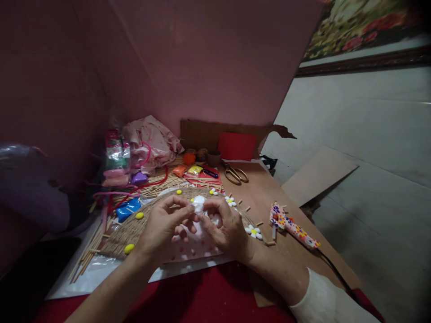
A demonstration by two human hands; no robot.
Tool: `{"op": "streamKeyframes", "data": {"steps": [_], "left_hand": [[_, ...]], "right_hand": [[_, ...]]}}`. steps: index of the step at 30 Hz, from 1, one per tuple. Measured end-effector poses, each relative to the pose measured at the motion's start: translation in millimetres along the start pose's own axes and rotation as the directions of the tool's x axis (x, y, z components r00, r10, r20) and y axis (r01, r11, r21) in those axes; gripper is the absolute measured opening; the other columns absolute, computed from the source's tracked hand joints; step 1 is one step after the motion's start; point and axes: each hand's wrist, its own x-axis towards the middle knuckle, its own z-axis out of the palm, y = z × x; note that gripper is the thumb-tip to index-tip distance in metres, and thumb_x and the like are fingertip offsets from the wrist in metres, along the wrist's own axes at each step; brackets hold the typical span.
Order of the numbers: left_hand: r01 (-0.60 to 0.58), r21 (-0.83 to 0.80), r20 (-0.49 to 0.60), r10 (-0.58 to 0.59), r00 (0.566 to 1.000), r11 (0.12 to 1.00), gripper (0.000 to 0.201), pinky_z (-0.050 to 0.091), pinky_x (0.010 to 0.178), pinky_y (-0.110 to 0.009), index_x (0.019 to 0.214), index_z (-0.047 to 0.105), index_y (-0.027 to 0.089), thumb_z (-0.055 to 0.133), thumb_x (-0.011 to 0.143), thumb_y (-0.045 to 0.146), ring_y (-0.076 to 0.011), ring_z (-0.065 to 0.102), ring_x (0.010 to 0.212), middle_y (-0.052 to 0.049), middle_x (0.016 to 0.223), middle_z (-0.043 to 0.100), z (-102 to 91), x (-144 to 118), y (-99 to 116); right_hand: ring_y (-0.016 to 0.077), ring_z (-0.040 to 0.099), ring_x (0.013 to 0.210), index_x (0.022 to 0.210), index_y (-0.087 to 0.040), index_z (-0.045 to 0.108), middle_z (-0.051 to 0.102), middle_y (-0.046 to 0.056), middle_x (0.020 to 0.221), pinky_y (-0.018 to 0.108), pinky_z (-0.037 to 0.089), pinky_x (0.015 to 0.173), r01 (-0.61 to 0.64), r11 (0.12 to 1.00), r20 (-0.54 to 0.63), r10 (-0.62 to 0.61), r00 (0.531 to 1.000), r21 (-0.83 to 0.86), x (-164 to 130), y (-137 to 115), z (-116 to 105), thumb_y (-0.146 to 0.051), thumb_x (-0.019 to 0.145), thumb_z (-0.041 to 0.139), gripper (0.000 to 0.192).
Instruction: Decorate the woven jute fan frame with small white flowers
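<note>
Clay: white lump is pinched between the fingertips of your left hand and right hand, both closed on it, centred between them. Just right of the grip lies a white daisy; below it, the woven mat.

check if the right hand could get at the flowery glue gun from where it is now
Probably yes. The glue gun lies in the open on the wooden board, just right of the right hand, with nothing between them, though that hand is pinching a white clay lump with the left hand.
</note>
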Motion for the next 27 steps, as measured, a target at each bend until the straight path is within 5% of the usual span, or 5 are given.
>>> {"op": "streamKeyframes", "data": {"steps": [9, 21, 27], "left_hand": [[-0.115, 0.05, -0.06, 0.118, 0.991, 0.992, 0.028, 0.031, 0.028, -0.016, 0.067, 0.048, 0.018, 0.071, 0.069, 0.034, -0.0063, 0.044, 0.032, 0.004, 0.052, 0.059, 7.4, -4, -5], [-0.084, 0.126, -0.081, 0.095, 0.992, 0.989, 0.024, 0.036, 0.028, -0.019, 0.062, 0.048, 0.017, 0.068, 0.069, 0.028, -0.0088, 0.047, 0.03, 0.003, 0.048, 0.058, 10.1, -7, -4], [-0.071, 0.139, -0.083, 0.083, 0.993, 0.988, 0.024, 0.035, 0.027, -0.018, 0.063, 0.048, 0.017, 0.068, 0.069, 0.029, -0.0086, 0.047, 0.03, 0.003, 0.047, 0.058, 11.6, -9, -4]], "right_hand": [[0.0142, 0.057, 0.072, 0.093, -0.018, 0.05, 0.059, 0.004, 0.083, 0.027, 0.048, 0.063, -0.016, 0.997, -0.046, 0.013, 0.999, -0.076, 1, -2, 3, -0.02, 0.085, 0.053, 0.008], [0.0214, 0.062, 0.081, 0.109, -0.012, 0.05, 0.066, 0.012, 0.089, 0.031, 0.05, 0.063, 0.284, 0.834, 0.037, -0.303, 0.952, -0.474, -4, 4, 0, -0.012, 0.086, 0.048, 0.022], [0.019, 0.06, 0.078, 0.096, -0.014, 0.054, 0.064, 0.009, 0.082, 0.03, 0.049, 0.066, 0.169, 0.912, -0.001, -0.183, 0.983, -0.373, -1, 5, -1, -0.012, 0.087, 0.047, 0.012]]}}
